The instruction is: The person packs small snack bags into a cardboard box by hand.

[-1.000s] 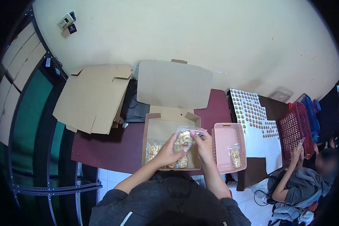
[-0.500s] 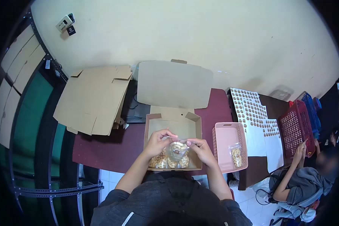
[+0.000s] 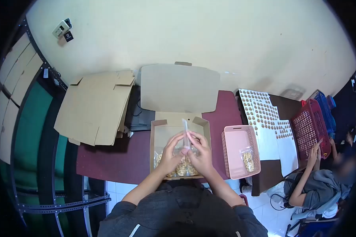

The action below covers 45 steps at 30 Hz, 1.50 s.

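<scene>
Both of my hands meet above the open cardboard box [image 3: 152,148]. My left hand [image 3: 170,156] and my right hand [image 3: 201,155] pinch a clear plastic pouch [image 3: 185,128] between them; its top edge stands upright above my fingers. My fingers hide the pouch's lower part. Beneath my hands, several clear bags of pale nuts [image 3: 181,168] line the front of the box. The box's lid [image 3: 180,89] is raised behind it.
At the left is a stack of flattened cardboard [image 3: 93,106]. A pink basket [image 3: 229,154] holding one nut bag [image 3: 248,161] stands right of the box. Farther right are sticker sheets [image 3: 265,114], a red crate [image 3: 310,130] and a seated person [image 3: 320,187].
The pouch has turned from lying face up to standing upright, seen edge-on. My hands have moved closer together around it. The view has shifted slightly.
</scene>
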### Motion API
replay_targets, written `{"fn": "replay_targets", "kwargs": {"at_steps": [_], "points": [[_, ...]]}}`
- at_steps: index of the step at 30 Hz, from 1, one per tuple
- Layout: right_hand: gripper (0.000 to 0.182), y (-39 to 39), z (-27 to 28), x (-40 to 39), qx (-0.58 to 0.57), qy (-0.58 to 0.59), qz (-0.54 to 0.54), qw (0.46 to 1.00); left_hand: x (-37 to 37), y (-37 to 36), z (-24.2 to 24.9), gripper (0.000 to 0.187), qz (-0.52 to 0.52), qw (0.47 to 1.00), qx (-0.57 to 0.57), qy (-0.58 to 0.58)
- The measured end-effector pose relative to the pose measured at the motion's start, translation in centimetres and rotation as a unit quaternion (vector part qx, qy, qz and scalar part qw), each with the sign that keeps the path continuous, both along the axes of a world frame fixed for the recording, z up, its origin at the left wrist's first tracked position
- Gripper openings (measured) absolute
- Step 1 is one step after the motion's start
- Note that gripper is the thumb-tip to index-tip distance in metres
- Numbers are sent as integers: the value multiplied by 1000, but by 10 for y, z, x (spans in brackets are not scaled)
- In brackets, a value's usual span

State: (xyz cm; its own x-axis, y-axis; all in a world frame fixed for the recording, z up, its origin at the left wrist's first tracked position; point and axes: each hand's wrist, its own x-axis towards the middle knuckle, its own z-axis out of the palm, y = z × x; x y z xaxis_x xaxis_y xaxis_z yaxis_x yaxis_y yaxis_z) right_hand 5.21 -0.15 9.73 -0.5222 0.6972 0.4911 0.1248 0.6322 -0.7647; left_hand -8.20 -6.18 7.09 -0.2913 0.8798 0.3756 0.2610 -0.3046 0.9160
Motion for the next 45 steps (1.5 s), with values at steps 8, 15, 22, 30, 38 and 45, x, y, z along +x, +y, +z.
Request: {"fn": "replay_targets", "kwargs": {"at_steps": [8, 15, 22, 30, 38, 45], "points": [[35, 2, -8, -2, -5, -17, -57, 998, 17, -4, -4, 44, 17, 998, -32, -49], [22, 20, -16, 5, -300, 111, 7, 948, 1, -4, -2, 17, -10, 998, -59, 14], [16, 12, -7, 17, -359, 39, 66, 930, -8, -8, -9, 17, -8, 997, -60, 51], [23, 20, 11, 35, -377, 6, 156, 913, -20, -7, 21, 13, -44, 979, -34, 197], [25, 25, 37, 49, -278, -36, 157, 947, -17, 3, 57, 10, -8, 983, -16, 185], [27, 32, 28, 59, -313, 2, 151, 938, -15, 11, 54, 24, -47, 971, -41, 232]]}}
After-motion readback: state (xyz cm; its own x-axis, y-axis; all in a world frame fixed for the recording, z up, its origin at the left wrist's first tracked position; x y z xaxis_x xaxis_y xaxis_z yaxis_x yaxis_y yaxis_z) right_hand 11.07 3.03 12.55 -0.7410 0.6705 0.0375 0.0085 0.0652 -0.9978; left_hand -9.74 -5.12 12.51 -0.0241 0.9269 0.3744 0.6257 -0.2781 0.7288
